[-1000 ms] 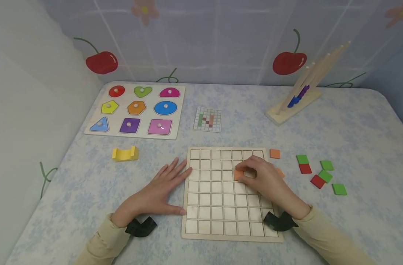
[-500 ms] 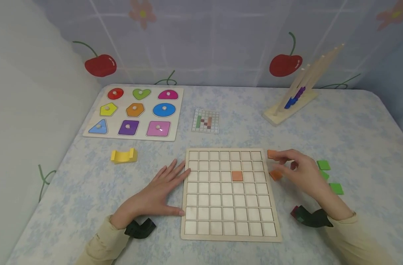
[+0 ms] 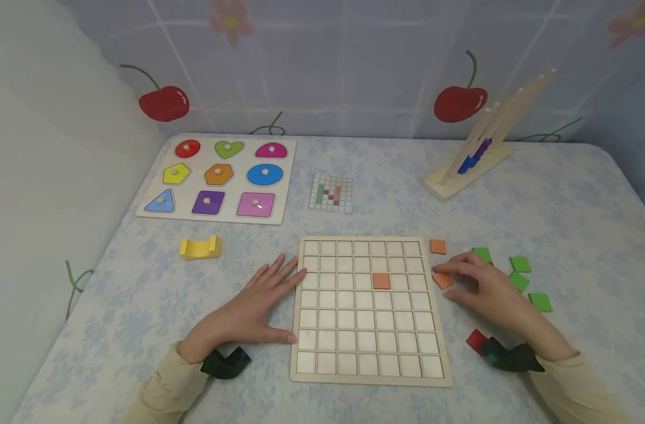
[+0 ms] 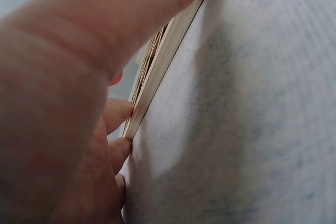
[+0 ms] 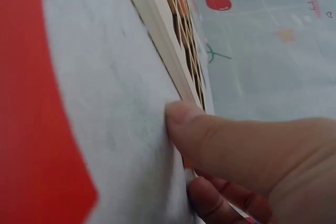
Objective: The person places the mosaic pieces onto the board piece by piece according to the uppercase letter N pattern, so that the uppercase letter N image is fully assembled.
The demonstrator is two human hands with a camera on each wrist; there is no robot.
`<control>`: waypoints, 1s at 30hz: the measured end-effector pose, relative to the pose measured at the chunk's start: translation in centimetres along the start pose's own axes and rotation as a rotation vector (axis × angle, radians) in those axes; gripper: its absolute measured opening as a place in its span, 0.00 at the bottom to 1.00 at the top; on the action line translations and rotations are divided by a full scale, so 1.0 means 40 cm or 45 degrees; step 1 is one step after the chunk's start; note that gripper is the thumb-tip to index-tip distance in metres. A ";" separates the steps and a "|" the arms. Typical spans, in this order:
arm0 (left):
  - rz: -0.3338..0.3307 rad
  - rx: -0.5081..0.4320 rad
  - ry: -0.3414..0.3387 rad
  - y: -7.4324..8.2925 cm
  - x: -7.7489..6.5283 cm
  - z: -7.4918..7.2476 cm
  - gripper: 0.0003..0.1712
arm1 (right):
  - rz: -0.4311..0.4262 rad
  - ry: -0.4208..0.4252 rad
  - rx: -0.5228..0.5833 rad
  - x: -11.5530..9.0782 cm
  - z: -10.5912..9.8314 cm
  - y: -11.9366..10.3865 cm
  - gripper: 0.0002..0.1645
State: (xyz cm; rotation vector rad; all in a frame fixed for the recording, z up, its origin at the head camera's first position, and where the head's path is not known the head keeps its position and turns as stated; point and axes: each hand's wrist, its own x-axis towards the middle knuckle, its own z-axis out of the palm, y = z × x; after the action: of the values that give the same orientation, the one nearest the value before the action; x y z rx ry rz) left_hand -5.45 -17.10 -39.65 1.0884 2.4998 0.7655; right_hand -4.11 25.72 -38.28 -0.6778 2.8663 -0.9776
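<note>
The right hand [image 3: 494,288] is over the table to the right of the gridded wooden board [image 3: 346,319]. Its index fingertip is at the upper edge of a tilted orange tile [image 3: 443,281], and the thumb [image 5: 184,119] stands just below that tile. A second orange tile [image 3: 438,246] lies flat near the board's upper right corner. On the grid sits a third orange tile [image 3: 381,281]. The left hand [image 3: 248,312] lies spread on the table, with thumb and index fingertip touching the board's left edge [image 4: 163,59].
Several green tiles [image 3: 520,264] lie right of the right hand. A red tile [image 3: 477,340] shows beside the wrist camera [image 3: 513,356]. Behind are a pattern card [image 3: 331,193], a knobbed shape puzzle [image 3: 232,217], a yellow block [image 3: 201,248] and a wooden peg stand [image 3: 441,187].
After leaving the orange tile on the grid, the right hand moved right, past the upper orange tile, and down to the tilted one. A red tile shifted toward the front. The left hand stayed.
</note>
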 end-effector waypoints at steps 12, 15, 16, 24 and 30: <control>-0.005 -0.019 0.001 0.005 -0.001 -0.009 0.60 | 0.054 0.098 -0.053 0.006 0.014 -0.011 0.17; -0.009 -0.018 -0.001 0.005 -0.001 -0.009 0.60 | 0.067 0.128 -0.076 0.009 0.014 -0.016 0.17; -0.010 -0.017 -0.002 0.005 -0.001 -0.009 0.60 | 0.068 0.143 -0.082 0.010 0.013 -0.019 0.17; -0.011 -0.030 -0.011 0.002 -0.001 -0.004 0.60 | 0.050 0.253 0.075 0.027 0.012 -0.083 0.19; -0.008 -0.040 -0.009 0.002 -0.004 -0.002 0.60 | 0.033 0.254 0.248 0.044 0.048 -0.138 0.18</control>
State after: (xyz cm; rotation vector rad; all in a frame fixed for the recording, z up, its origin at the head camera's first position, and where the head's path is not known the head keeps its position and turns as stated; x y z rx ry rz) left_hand -5.34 -17.19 -39.50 1.0698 2.4759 0.7950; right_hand -3.22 19.98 -36.36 -0.5540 2.8794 -1.3706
